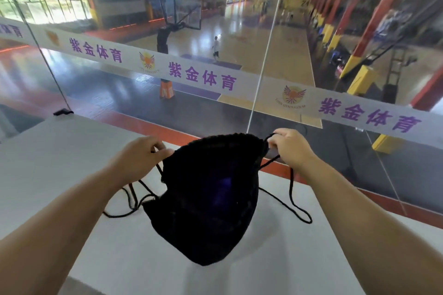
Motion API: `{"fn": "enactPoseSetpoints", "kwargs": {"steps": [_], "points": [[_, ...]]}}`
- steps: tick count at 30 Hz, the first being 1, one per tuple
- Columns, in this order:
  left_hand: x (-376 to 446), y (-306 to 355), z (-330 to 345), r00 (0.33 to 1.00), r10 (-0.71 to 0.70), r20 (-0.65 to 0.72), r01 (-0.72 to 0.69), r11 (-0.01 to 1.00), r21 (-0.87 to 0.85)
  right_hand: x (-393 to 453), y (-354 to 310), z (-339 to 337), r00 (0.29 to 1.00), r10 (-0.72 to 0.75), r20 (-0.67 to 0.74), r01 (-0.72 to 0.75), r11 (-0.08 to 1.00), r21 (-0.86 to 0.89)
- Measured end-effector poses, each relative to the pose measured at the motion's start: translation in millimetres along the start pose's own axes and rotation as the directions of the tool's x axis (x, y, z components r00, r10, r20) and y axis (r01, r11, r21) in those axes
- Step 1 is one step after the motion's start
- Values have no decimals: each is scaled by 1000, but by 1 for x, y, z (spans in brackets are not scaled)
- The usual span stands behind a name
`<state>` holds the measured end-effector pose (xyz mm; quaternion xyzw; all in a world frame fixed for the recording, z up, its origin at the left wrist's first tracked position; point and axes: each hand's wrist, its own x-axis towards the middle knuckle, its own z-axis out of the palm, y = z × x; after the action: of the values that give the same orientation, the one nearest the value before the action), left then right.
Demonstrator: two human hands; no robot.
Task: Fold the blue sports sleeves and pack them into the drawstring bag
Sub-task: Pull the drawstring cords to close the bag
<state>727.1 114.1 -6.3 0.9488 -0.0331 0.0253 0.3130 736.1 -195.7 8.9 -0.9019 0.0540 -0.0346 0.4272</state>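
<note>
Both hands, left hand point(141, 153) and right hand point(291, 145), pinched the cords at the bag point(208, 196) mouth; pulling evenly outward should have cinched it over the worktop point(60, 163).

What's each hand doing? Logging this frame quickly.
Left hand: pinching the drawstring bag cord.
Right hand: pinching the cord at the bag's other side.

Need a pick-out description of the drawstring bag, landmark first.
Start at the white ledge running below the glass wall that overlooks the basketball court. Above it, between the left hand and the right hand, hangs the drawstring bag. It is the only black fabric item, gathered at the top, with thin black cords looping down both sides.
</note>
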Motion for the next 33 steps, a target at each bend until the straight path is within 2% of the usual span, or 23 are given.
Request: {"fn": "enactPoseSetpoints", "kwargs": {"steps": [3, 5, 6, 8, 9, 10, 11, 13, 14, 15, 18, 20, 23, 26, 28, 30, 33], "points": [[8, 15, -29, 993, 54, -106, -64, 993, -96, 5, -40, -22, 999, -29, -41, 29, 999, -18], [14, 30, -49, 976, 50, -211, -92, 976, -196, 7, -67, -36, 990, -108, -94, 107, 994, -18], [17, 39, -58, 962, 40, -270, -114, 958, -263, 8, -79, -43, 977, -153, -151, 159, 987, 34], [21, 55, -73, 932, 24, -361, -183, 892, -413, 4, -99, -53, 948, -154, -280, 250, 904, 348], [24, 61, -77, 924, 24, -382, -211, 865, -455, 0, -105, -56, 947, -139, -290, 262, 857, 444], [26, 64, -78, 927, 46, -371, -220, 870, -442, -4, -111, -57, 957, -136, -258, 244, 857, 454], [29, 65, -77, 942, 90, -323, -214, 903, -373, -7, -113, -56, 972, -132, -195, 200, 899, 389], [35, 58, -68, 976, 146, -163, -181, 958, -224, -12, -107, -54, 994, -103, -20, 105, 987, 121], [36, 55, -62, 983, 146, -112, -165, 971, -176, -13, -103, -53, 996, -80, 32, 79, 997, 28], [36, 52, -58, 986, 142, -91, -155, 977, -147, -14, -98, -53, 997, -56, 47, 56, 998, 7], [29, 54, -48, 987, 151, -62, -157, 983, -98, -21, -92, -53, 997, -63, 41, 55, 982, 182], [26, 61, -42, 976, 219, -16, -219, 969, -115, -25, -93, -53, 991, -111, 79, 86, 961, 264], [15, 84, -29, 936, 339, 92, -313, 924, -221, -31, -100, -50, 965, -213, 155, 164, 946, 279], [11, 105, -11, 888, 371, 271, -307, 918, -251, -39, -110, -46, 927, -306, 216, 251, 936, 246], [11, 115, 3, 855, 388, 344, -315, 916, -248, -42, -115, -44, 907, -345, 241, 290, 927, 237], [13, 122, 18, 845, 420, 332, -333, 898, -289, -45, -116, -43, 902, -362, 235, 303, 919, 253], [21, 125, 35, 894, 408, 184, -318, 868, -381, -45, -108, -51, 940, -319, 118, 287, 931, 226]]}}
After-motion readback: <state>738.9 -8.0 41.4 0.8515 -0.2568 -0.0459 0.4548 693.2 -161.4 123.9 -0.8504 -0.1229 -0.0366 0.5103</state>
